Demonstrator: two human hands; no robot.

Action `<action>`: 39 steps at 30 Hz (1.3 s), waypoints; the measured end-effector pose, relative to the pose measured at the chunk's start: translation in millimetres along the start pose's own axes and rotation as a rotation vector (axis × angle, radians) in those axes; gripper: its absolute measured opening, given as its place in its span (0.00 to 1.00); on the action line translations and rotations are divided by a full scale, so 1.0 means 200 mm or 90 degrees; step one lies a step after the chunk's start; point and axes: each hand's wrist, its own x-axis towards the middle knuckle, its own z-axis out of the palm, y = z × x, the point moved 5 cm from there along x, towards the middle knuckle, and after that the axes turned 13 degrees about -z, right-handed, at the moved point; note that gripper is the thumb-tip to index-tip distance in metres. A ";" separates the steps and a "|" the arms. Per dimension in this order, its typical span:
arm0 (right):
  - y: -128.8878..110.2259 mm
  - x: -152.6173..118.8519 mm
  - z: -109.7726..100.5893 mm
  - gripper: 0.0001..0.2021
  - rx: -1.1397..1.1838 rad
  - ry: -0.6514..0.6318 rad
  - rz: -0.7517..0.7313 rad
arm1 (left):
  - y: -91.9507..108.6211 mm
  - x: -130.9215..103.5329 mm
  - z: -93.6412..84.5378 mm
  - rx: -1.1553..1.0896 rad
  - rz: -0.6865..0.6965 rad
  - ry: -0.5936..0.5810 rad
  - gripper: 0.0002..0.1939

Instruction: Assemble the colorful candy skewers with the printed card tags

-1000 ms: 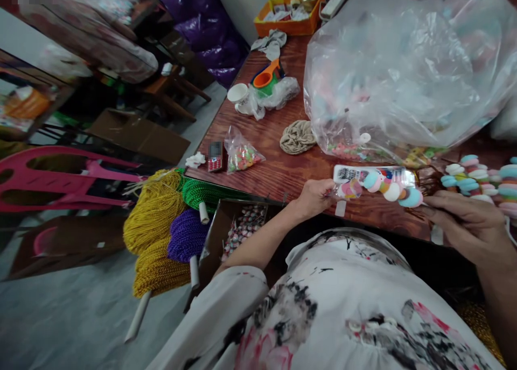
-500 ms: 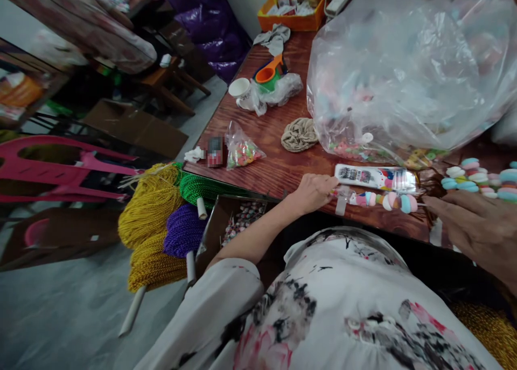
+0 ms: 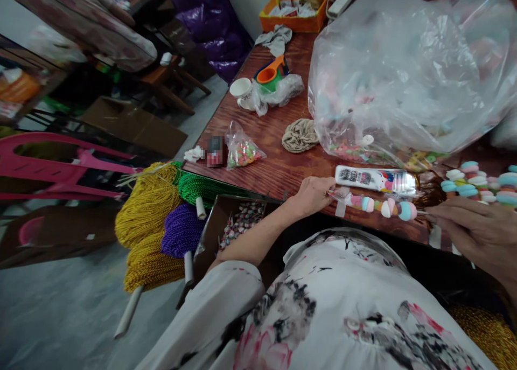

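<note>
On the table [image 3: 278,170], a small clear bag [image 3: 243,152] lies at ten o'clock from the left hand [image 3: 315,196], whose grip is narrow, pinching the left end of the pastel bead string [image 3: 398,210]; the string stretches along the table's near edge, a white packet [image 3: 369,179] at twelve o'clock from it; the right hand [image 3: 472,224] has its grip closed on the string's thin right end, at three o'clock.

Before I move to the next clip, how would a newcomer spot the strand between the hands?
Find the big clear bag on the reddish table, then the white packet on its near side. Even nearer runs the strand of pastel pieces, stretched between left hand and right hand, unlike the similar strands lying farther right.
</note>
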 end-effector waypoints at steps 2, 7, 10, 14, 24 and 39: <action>-0.01 0.00 0.00 0.10 -0.042 -0.007 -0.026 | 0.00 0.00 0.01 0.013 0.002 -0.003 0.10; -0.04 0.03 0.02 0.11 -0.069 -0.064 -0.081 | 0.04 -0.01 0.03 0.094 0.050 -0.030 0.16; -0.03 0.03 0.04 0.09 -0.045 -0.049 -0.051 | 0.06 0.00 0.03 0.113 0.053 -0.043 0.16; -0.03 0.01 0.08 0.08 0.005 -0.022 0.008 | 0.06 0.00 0.01 0.082 0.025 -0.053 0.10; -0.07 0.00 0.15 0.13 -0.002 -0.005 -0.015 | 0.05 0.00 0.01 0.053 -0.040 -0.076 0.07; -0.03 0.01 0.12 0.13 -0.075 -0.008 -0.069 | 0.17 0.01 -0.02 -0.030 0.059 -0.135 0.12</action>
